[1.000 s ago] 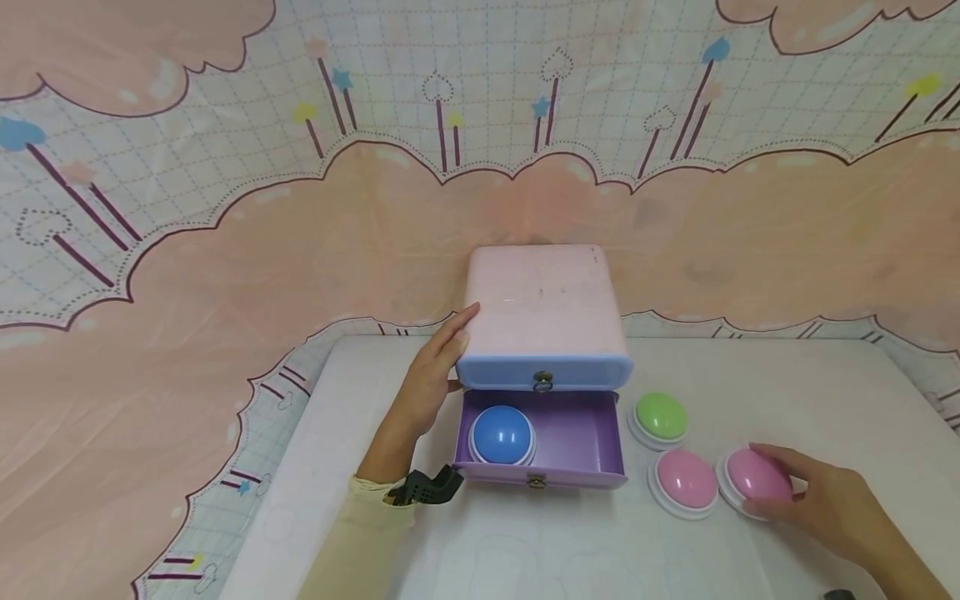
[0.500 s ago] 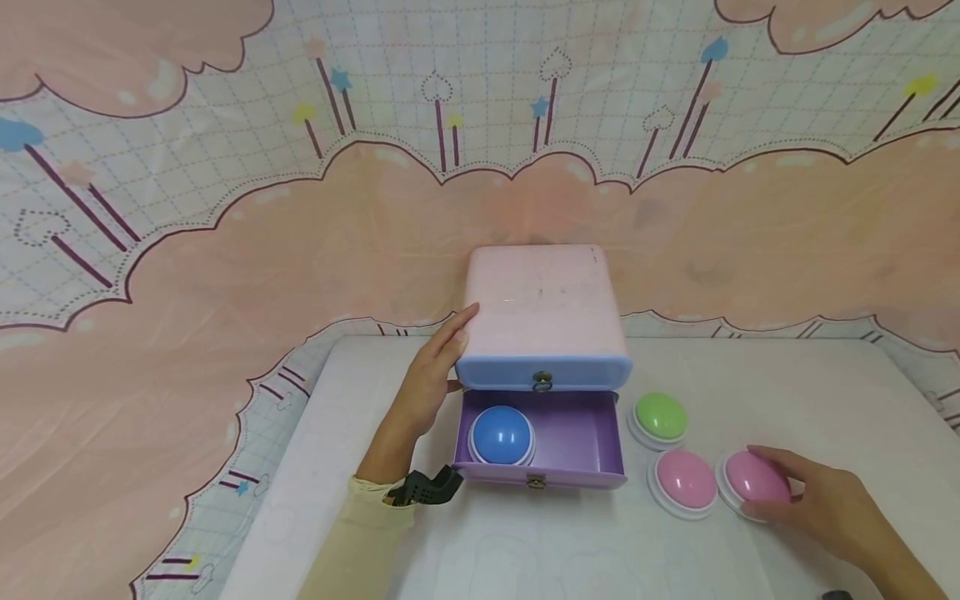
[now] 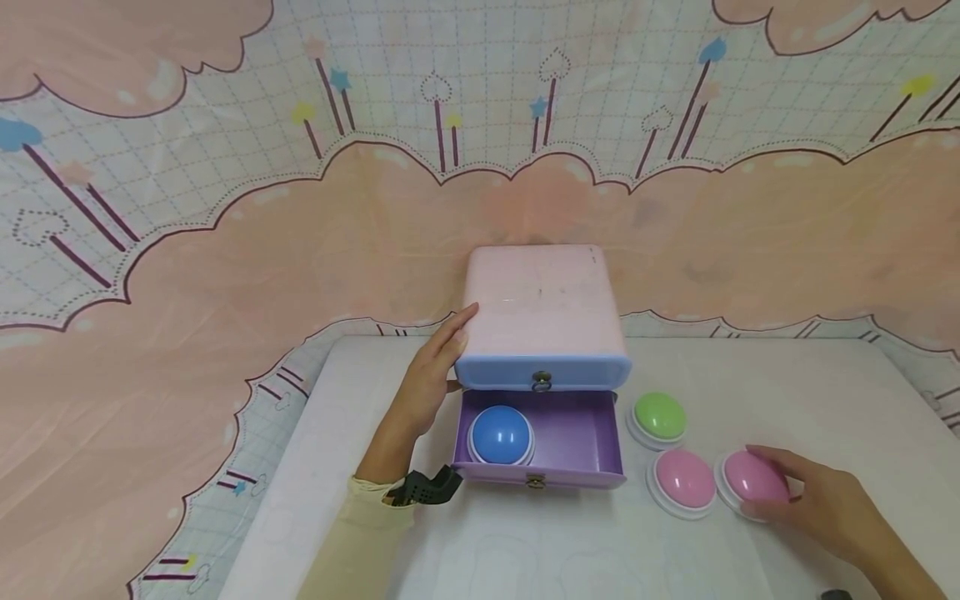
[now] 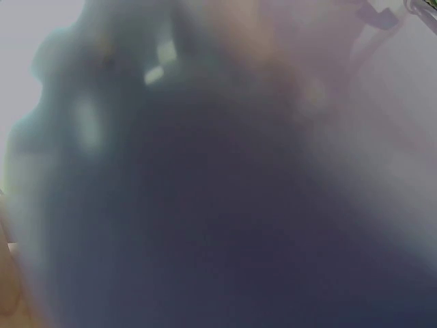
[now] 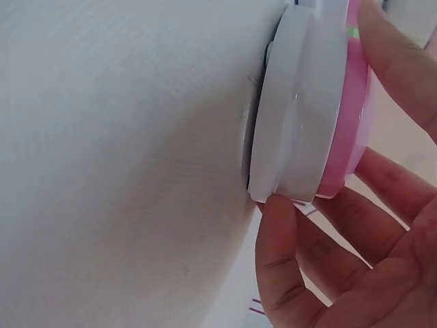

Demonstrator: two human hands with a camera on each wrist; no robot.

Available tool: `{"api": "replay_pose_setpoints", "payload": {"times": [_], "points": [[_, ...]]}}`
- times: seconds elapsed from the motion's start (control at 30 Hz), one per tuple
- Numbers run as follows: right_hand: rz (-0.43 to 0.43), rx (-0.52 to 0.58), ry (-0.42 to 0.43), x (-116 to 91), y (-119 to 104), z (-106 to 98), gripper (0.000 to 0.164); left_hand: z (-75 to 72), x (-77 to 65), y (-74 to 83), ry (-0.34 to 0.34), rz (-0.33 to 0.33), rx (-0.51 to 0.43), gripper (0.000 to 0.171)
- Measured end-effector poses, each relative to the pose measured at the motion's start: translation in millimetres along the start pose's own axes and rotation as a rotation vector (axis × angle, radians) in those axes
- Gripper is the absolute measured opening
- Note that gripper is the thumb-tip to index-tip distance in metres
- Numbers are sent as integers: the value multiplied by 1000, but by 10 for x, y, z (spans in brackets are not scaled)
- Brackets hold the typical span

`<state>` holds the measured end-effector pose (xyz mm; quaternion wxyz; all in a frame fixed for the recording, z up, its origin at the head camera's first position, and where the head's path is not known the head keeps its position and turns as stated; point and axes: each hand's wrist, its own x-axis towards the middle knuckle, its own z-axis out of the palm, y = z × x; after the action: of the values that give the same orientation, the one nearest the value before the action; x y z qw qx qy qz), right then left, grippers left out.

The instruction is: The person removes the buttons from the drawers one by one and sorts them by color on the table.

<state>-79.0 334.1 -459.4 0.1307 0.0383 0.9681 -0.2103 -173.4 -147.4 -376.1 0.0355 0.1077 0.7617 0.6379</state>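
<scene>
My right hand [image 3: 828,500] holds the right-hand pink dome-topped push button [image 3: 753,479] on the table, thumb and fingers around its sides. In the right wrist view, fingertips [image 5: 276,215] touch the lower side of its white base [image 5: 293,116]. My left hand [image 3: 427,379] rests with fairly straight fingers against the left side of a small pink-topped drawer box [image 3: 543,300]. Below the box's blue drawer front [image 3: 585,371], a purple drawer [image 3: 573,429] is pulled out. A blue push button [image 3: 501,435] sits in its left part. The left wrist view is mostly dark blur.
A second pink push button [image 3: 685,479] stands just left of the held one, with a green one [image 3: 660,415] behind it. All rest on the white table [image 3: 540,542], right of the drawer. A patterned cloth [image 3: 375,242] hangs behind.
</scene>
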Motion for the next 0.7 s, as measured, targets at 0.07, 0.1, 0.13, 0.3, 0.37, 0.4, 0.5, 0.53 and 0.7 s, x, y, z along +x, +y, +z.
{"api": "replay_pose_setpoints", "payload": {"times": [0.07, 0.1, 0.13, 0.3, 0.37, 0.4, 0.5, 0.53, 0.7], "points": [[0, 3, -7, 2, 5, -4, 103, -1, -2, 4, 0, 0, -2, 46], [-5, 3, -7, 3, 9, -3, 102, -2, -5, 5, -1, 4, -4, 46], [-7, 2, -7, 4, 11, -3, 102, -1, -6, 6, -1, 3, -2, 46], [-2, -14, 3, 31, -9, -12, 102, 1, 0, -6, -2, -1, 5, 46], [13, -19, -6, 44, -55, -38, 103, 1, 2, -9, -2, -1, 4, 45], [13, -23, -8, 48, -83, -53, 103, -1, 1, -10, -2, 0, 4, 45], [-15, -31, 12, 46, -199, -104, 99, -3, -1, -9, 2, 0, 8, 45], [-21, -25, 17, 44, -249, -122, 97, -2, -1, -8, 2, 0, 8, 45], [-50, 14, 49, 32, -552, -175, 95, 4, -1, -2, 5, -3, 12, 45]]}}
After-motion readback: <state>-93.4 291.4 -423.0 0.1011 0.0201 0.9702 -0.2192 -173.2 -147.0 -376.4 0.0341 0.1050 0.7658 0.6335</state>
